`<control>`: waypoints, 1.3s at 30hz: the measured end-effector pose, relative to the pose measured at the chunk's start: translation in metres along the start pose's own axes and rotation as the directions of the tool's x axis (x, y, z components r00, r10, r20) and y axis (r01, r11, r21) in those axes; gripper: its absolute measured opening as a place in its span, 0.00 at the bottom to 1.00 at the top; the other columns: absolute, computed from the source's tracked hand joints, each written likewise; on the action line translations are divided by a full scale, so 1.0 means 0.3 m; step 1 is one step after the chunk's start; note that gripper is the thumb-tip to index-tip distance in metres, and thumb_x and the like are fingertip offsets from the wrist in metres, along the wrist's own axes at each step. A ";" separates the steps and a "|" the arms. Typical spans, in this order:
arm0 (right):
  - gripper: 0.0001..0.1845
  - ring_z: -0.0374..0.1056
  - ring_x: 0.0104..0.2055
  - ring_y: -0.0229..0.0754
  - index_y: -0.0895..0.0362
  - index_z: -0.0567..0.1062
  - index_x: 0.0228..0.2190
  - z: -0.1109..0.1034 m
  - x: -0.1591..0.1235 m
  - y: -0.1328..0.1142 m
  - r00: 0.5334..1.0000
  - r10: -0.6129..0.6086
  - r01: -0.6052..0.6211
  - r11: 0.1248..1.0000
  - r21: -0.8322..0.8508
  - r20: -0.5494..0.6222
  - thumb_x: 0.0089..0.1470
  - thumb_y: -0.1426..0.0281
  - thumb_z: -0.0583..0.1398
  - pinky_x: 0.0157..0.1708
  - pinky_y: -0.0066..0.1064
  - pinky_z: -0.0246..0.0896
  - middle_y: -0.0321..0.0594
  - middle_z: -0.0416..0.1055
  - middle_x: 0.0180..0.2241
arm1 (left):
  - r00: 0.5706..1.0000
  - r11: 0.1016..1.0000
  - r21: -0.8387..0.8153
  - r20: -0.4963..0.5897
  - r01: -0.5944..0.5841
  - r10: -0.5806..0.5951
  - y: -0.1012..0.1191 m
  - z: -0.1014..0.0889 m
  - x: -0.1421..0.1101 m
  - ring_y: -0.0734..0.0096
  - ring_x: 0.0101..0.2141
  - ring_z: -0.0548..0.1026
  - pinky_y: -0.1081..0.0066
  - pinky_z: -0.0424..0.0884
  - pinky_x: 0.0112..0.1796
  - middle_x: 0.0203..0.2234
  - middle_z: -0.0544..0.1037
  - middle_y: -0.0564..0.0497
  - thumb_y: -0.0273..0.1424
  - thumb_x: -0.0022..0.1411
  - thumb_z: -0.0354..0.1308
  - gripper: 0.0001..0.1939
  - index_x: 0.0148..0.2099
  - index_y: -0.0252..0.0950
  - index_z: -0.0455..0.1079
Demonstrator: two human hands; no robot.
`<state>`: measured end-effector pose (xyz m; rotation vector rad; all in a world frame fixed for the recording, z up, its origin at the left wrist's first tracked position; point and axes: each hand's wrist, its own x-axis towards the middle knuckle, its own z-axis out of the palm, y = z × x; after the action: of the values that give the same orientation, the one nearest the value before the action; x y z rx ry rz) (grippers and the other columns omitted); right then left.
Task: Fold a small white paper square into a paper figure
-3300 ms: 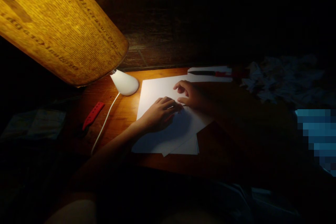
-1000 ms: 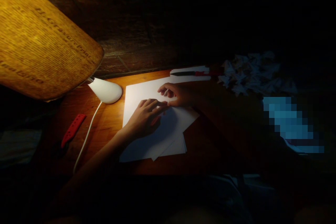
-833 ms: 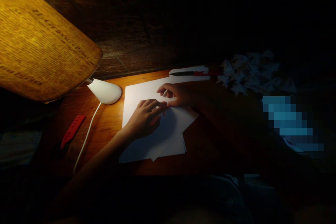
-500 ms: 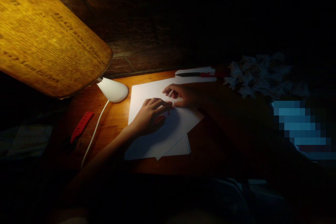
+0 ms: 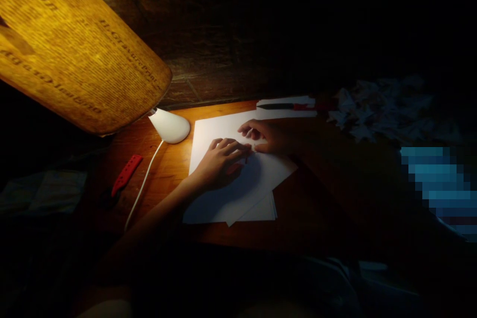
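Sheets of white paper lie overlapping on the wooden table. My left hand rests over the top sheet, its fingers stretched and slightly bent towards the right. Facing it, my right hand hovers over or touches the same sheet, with curved fingers apart from the thumb. The left fingertips come close to the right thumb. Whether anything small lies between them is too dark to make out. A narrow dark red mark or thing shows just below the left fingertips.
A lamp with a printed yellow shade and white base stands at left, trailing a white cord. Near it lies a red holed object. A pointed black-and-red tool rests on paper behind. Folded paper pieces heap at right.
The whole view has shifted, so the table and lamp appear farther right. Both hands keep almost the same pose over the paper.
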<state>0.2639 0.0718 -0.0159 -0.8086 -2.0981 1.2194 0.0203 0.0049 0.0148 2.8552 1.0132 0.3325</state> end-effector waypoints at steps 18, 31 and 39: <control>0.38 0.69 0.47 0.47 0.56 0.74 0.56 0.015 0.014 0.031 1.000 -0.003 0.002 1.000 -0.021 -0.011 0.39 0.78 0.60 0.49 0.43 0.68 0.47 0.76 0.53 | 1.000 1.000 0.024 -0.004 -0.017 0.017 -0.004 0.002 -0.002 0.51 0.58 0.74 0.49 0.66 0.58 0.60 0.81 0.48 0.32 0.74 0.60 0.22 0.67 0.49 0.74; 0.19 0.68 0.38 0.42 0.58 0.78 0.48 0.016 0.006 0.011 0.996 0.037 -0.034 0.999 0.042 -0.082 0.54 0.71 0.60 0.40 0.37 0.66 0.46 0.76 0.45 | 0.964 0.938 -0.341 -0.227 0.056 -0.140 -0.075 0.015 -0.018 0.52 0.58 0.74 0.53 0.71 0.58 0.57 0.76 0.38 0.37 0.74 0.57 0.19 0.62 0.36 0.68; 0.14 0.70 0.48 0.51 0.56 0.79 0.43 0.039 -0.032 -0.055 0.990 -0.091 0.058 0.956 -0.289 -0.104 0.52 0.69 0.64 0.50 0.43 0.68 0.46 0.71 0.47 | 0.958 0.959 -0.190 -0.155 0.209 -0.240 -0.096 0.019 -0.027 0.49 0.53 0.73 0.51 0.69 0.54 0.51 0.75 0.40 0.43 0.74 0.59 0.16 0.54 0.38 0.75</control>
<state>0.2582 0.0519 -0.0078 -0.8940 -2.2149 0.8190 -0.0022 0.0221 0.0033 2.5604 1.2605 0.6280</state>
